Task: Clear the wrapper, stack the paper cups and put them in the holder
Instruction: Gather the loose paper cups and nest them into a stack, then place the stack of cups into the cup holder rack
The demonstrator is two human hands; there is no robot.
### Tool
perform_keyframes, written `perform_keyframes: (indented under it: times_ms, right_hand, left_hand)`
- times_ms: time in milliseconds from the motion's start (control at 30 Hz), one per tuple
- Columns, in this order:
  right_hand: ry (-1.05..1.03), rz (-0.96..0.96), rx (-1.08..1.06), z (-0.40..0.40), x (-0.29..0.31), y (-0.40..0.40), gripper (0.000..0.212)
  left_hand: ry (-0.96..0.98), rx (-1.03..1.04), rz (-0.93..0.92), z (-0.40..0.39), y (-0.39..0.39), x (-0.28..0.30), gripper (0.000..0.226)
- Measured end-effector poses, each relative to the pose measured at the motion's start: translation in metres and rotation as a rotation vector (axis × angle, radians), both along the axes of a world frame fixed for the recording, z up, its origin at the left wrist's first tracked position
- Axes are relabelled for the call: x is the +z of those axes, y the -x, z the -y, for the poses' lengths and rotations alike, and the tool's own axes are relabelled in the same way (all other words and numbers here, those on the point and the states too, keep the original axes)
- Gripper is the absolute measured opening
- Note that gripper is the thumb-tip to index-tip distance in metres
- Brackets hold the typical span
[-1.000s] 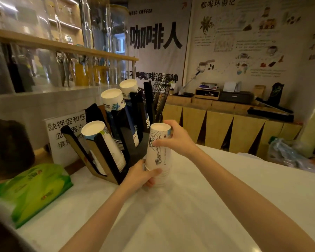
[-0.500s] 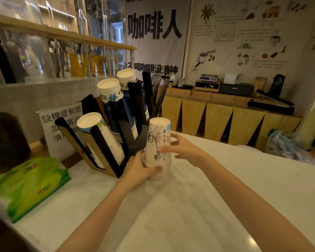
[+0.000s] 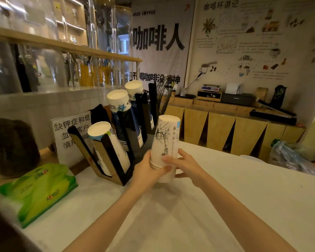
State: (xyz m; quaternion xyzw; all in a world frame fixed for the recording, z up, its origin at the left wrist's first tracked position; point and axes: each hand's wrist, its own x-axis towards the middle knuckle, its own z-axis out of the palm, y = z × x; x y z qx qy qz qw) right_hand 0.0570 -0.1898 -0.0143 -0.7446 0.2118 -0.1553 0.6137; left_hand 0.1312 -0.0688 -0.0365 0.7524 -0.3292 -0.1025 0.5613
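From the head camera, I have the stack of paper cups (image 3: 165, 148) standing upside down on the white table (image 3: 244, 197), just right of the cup holder (image 3: 124, 160). My left hand (image 3: 149, 171) wraps the stack's lower rims from the near-left and my right hand (image 3: 184, 164) clasps it from the right, both grasping it low so the nested cups stay squared together. The holder's slanted slots already carry other cup stacks (image 3: 116, 113), so I judge I must tilt mine to slide it in. A green tissue pack (image 3: 36, 190) lies near left, well apart.
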Motion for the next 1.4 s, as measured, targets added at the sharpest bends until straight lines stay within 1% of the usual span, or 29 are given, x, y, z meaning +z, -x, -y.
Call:
perform_keyframes:
  times_ms: [133,267,400,500,600,700,767,833,967,1100,1200,1267,1333,1400]
  right_hand:
    - [0.111,0.164,-0.042,-0.018,0.041,0.006,0.055]
    - [0.18,0.251,-0.022,-0.04,0.084,0.003,0.054]
    - [0.213,0.327,-0.007,-0.066,0.117,-0.015,0.05]
    - [0.243,0.35,0.018,-0.087,0.131,-0.032,0.055]
    - [0.253,0.356,0.048,-0.107,0.133,-0.052,0.059]
    - [0.262,0.354,0.052,-0.126,0.131,-0.07,0.067]
    - [0.273,0.355,0.069,-0.136,0.13,-0.078,0.064]
    - [0.295,0.338,0.087,-0.142,0.126,-0.084,0.064]
    - [0.324,0.292,0.104,-0.145,0.115,-0.09,0.072]
    - [0.315,0.248,0.113,-0.142,0.098,-0.092,0.075]
    - [0.317,0.22,0.106,-0.141,0.085,-0.095,0.074]
    - [0.28,0.218,0.107,-0.139,0.077,-0.096,0.07]
    - [0.247,0.206,0.128,-0.137,0.072,-0.096,0.064]
    - [0.234,0.151,0.131,-0.135,0.065,-0.099,0.062]
  left_hand:
    - [0.1,0.011,0.196,-0.02,0.004,0.047,0.072]
    - [0.128,0.024,0.402,-0.05,0.002,0.091,0.071]
    - [0.122,0.084,0.493,-0.079,-0.013,0.124,0.074]
    - [0.111,0.113,0.544,-0.101,-0.028,0.137,0.073]
    - [0.111,0.133,0.53,-0.123,-0.043,0.141,0.074]
    - [0.107,0.155,0.479,-0.14,-0.059,0.138,0.076]
    - [0.094,0.167,0.451,-0.148,-0.07,0.133,0.073]
    - [0.064,0.175,0.429,-0.153,-0.079,0.128,0.072]
    - [-0.001,0.142,0.362,-0.153,-0.089,0.119,0.074]
    - [-0.118,0.136,0.319,-0.149,-0.095,0.111,0.071]
    - [-0.174,0.139,0.308,-0.147,-0.1,0.106,0.062]
    - [-0.163,0.125,0.291,-0.147,-0.1,0.103,0.055]
    - [-0.126,0.126,0.271,-0.146,-0.1,0.101,0.055]
    - [-0.085,0.141,0.261,-0.145,-0.097,0.101,0.058]
